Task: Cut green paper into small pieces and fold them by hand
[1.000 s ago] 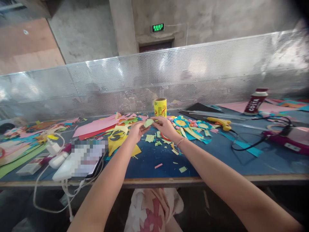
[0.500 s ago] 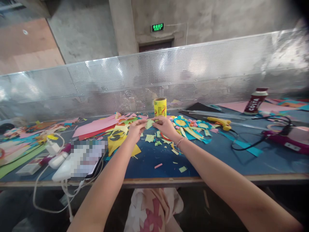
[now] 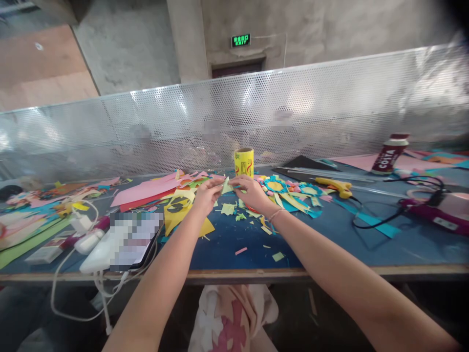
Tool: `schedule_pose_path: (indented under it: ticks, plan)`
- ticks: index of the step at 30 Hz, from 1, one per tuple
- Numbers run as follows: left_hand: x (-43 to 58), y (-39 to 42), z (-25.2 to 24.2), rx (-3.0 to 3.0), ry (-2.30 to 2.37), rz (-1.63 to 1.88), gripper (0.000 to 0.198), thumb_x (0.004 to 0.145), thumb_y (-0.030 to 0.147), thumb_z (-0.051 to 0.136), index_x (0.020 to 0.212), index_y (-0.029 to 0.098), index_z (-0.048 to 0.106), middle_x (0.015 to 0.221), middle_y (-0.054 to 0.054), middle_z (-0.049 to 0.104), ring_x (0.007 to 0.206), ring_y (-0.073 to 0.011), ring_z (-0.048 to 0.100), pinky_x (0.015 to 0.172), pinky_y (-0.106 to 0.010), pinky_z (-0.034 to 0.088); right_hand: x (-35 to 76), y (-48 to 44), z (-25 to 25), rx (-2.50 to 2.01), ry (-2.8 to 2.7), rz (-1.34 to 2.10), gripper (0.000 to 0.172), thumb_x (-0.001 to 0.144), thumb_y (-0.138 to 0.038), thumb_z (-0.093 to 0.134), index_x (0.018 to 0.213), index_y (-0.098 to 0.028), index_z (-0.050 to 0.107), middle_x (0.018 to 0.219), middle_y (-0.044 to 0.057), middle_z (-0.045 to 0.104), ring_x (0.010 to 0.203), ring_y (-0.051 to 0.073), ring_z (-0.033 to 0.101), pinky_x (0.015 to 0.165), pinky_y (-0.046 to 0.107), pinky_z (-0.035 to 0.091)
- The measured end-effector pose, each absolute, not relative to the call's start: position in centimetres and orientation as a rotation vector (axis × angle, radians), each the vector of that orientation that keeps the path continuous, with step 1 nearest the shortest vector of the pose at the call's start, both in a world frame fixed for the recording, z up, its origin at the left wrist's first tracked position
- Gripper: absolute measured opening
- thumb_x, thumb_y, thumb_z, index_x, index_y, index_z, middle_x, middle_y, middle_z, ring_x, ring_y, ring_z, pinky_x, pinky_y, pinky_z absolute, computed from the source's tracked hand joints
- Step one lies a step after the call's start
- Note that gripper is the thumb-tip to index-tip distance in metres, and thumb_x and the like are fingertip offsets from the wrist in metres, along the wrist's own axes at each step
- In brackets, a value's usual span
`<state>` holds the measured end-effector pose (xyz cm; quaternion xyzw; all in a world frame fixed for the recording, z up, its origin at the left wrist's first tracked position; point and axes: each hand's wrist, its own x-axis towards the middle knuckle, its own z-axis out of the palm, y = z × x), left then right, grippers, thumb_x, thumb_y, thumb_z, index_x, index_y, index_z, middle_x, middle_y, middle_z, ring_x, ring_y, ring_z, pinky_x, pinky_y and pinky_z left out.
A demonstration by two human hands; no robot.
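A small piece of light green paper [image 3: 226, 186] is held up between my two hands, over the middle of the table. My left hand [image 3: 208, 194] pinches its left side, and my right hand [image 3: 249, 191] pinches the right side. The paper looks folded or bent, with a narrow face toward me. Just behind the hands stands a yellow cardboard tube [image 3: 244, 163]. Below them lie light green paper scraps [image 3: 228, 209] and, to the left, cut yellow paper [image 3: 176, 220]. Blue and yellow paper flowers [image 3: 274, 185] lie right of my right hand.
Pink paper sheets [image 3: 146, 189] lie left of my hands. A phone [image 3: 137, 244] with white cables is near the front left edge. On the right are a yellow glue gun [image 3: 333, 186], a dark red bottle [image 3: 390, 154] and a purple power strip [image 3: 436, 215]. A perforated metal screen [image 3: 234, 112] stands behind.
The light green paper has turned from a flatter, wider face to a narrow, more upright one. Both hands stay in nearly the same place, with slightly shifted fingers.
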<state>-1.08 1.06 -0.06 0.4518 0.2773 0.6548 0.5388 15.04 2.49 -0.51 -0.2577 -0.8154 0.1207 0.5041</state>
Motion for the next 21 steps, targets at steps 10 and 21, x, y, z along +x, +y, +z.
schedule_pose_path:
  ticks: [10,21]
  plan:
    - [-1.04,0.85,0.03,1.128,0.635,1.501,0.019,0.055,0.010,0.073,0.072,0.014,0.064,0.070,0.001,0.064,0.062,-0.0088,0.059,0.067,-0.026,0.045,14.87,1.91,-0.29,-0.595,-2.005,0.258,0.019,0.074,-0.011,0.055,0.091,-0.019,0.060,0.098,0.008,0.055,0.095,0.018,0.054,0.078,0.035,0.054]
    - [-0.94,0.76,-0.11,1.127,0.661,1.500,0.021,0.052,0.010,0.075,0.071,0.015,0.066,0.070,0.001,0.064,0.061,-0.0072,0.056,0.063,-0.022,0.045,15.08,2.23,-0.33,-0.601,-2.016,0.178,0.019,0.078,-0.009,0.049,0.088,-0.019,0.062,0.094,0.008,0.057,0.092,0.018,0.056,0.077,0.034,0.052]
